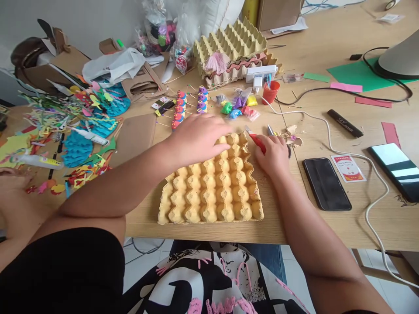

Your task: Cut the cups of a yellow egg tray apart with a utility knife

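A yellow cardboard egg tray (pixel 209 192) lies bottom side up on the desk in front of me. My left hand (pixel 201 137) is over its far edge, fingers stretched out and thumb apart, seemingly resting on the bumps. Beside the tray's far right corner, my right hand (pixel 273 155) is closed around a red utility knife (pixel 258 143), its blade pointing away and left. Just past that hand shows a metal scissor-like tip (pixel 270 130), the rest hidden, next to torn cardboard scraps (pixel 293 135).
Stacked egg trays (pixel 232 43) stand at the back near a red cup (pixel 271 91) and bagged coloured clay (pixel 235 104). Painted carton strips (pixel 179 109) stand behind my left hand. Paper scraps, glue bottles (pixel 90 136) and another person's arm (pixel 16 205) are left; a phone (pixel 326 183) and white cable lie right.
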Demonstrator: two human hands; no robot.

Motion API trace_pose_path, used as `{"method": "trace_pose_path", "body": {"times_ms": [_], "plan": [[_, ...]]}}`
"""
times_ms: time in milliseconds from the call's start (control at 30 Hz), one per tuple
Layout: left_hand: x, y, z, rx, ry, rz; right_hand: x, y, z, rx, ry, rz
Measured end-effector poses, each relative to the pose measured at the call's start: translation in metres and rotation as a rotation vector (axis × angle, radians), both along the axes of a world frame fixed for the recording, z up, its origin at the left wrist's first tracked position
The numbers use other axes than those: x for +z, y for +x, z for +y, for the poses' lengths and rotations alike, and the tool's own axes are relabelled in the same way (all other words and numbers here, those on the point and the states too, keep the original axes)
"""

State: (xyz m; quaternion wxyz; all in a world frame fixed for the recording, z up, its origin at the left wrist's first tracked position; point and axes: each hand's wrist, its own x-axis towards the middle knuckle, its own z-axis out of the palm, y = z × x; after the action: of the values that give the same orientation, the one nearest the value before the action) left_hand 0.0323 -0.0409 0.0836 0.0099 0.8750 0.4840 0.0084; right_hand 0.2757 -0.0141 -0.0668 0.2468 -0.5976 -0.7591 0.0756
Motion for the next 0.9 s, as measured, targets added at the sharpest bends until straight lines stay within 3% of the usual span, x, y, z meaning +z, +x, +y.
{"method": "trace_pose_path", "body": {"times_ms": [100,233,367,500,667,800,900], "plan": [[-0.009,-0.048,-0.043,0.087,-0.047,-0.048,0.002,-0.001,0.000,-0.009,0.054,0.063],[-0.037,-0.096,-0.099,0.230,-0.119,-0.144,0.005,-0.002,-0.001,-0.040,0.068,0.177],[-0.066,-0.116,-0.149,0.319,-0.145,-0.280,-0.002,-0.001,0.006,-0.059,0.072,0.328],[-0.081,-0.117,-0.178,0.332,-0.156,-0.354,-0.013,0.000,0.014,-0.072,0.014,0.445],[-0.077,-0.115,-0.175,0.307,-0.142,-0.397,-0.016,0.002,0.016,-0.026,0.027,0.399],[-0.070,-0.113,-0.138,0.179,-0.145,-0.451,-0.016,0.004,0.018,-0.018,0.063,0.391],[-0.069,-0.109,-0.106,0.175,-0.075,-0.491,-0.016,0.006,0.020,-0.021,0.101,0.376]]}}
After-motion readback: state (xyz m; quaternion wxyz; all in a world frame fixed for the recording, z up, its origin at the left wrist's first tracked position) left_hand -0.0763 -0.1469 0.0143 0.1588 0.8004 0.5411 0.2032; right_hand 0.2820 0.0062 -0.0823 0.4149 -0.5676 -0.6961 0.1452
